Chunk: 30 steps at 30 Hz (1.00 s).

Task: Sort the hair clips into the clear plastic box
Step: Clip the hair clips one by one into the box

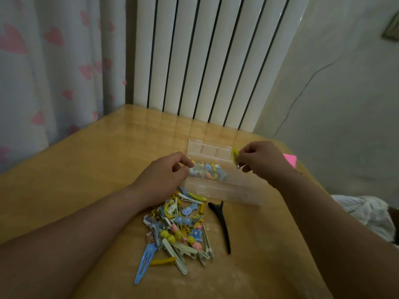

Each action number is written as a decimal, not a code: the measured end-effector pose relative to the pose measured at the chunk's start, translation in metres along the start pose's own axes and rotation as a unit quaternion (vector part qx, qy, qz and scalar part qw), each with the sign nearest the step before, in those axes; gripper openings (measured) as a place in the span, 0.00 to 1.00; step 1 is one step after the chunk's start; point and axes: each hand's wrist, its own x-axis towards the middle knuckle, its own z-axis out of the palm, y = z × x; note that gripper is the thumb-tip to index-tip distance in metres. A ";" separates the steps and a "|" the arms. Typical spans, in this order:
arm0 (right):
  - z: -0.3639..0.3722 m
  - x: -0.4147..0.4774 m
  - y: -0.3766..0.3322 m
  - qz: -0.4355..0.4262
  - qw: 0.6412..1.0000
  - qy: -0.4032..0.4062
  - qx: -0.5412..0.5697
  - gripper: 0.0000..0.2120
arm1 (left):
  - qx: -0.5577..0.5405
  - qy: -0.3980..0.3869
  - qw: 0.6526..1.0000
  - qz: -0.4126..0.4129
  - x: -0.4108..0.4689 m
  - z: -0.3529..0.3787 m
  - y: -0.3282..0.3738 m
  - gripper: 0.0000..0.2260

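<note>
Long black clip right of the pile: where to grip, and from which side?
Grip the black clip across its slim middle, coming from above and pinching its two long sides. It lies flat on the table, apart from the pile of clips, so both sides look free. Its wider hinged end points toward the clear box.

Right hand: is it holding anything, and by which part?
The right hand pinches a yellow clip near its lower end, over the box.

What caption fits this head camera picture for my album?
Right hand holds a yellow clip over the clear plastic box, left hand at its edge, clip pile waiting on the table.
</note>
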 end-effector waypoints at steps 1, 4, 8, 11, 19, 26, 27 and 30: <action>0.006 0.007 0.001 0.001 0.999 -0.012 -0.033 0.05 | 0.002 0.001 1.000 0.000 0.000 0.000 0.000 0.07; 0.018 0.025 0.003 -0.003 0.992 -0.037 -0.118 0.05 | 0.001 0.000 1.000 0.001 -0.001 0.000 -0.001 0.07; 0.026 0.037 0.004 0.023 0.980 -0.071 -0.183 0.03 | 0.003 0.000 1.000 0.001 -0.001 0.000 -0.002 0.07; 0.028 0.043 0.004 0.035 0.974 -0.068 -0.214 0.06 | 0.004 -0.001 1.000 -0.001 0.000 0.000 -0.002 0.07; 0.025 0.027 0.011 -0.007 0.982 0.013 -0.189 0.08 | 0.005 -0.002 1.000 0.004 -0.001 -0.001 -0.001 0.08; 0.026 -0.068 -0.010 -0.160 0.985 0.056 0.017 0.05 | 0.001 -0.003 1.000 -0.003 -0.003 -0.001 0.001 0.07; 0.030 -0.080 -0.012 -0.171 0.985 0.022 0.021 0.05 | 0.001 -0.001 1.000 -0.003 -0.003 -0.001 0.002 0.07; 0.042 -0.099 -0.013 -0.204 0.977 -0.048 -0.042 0.05 | 0.009 0.001 1.000 0.000 -0.003 -0.001 0.003 0.07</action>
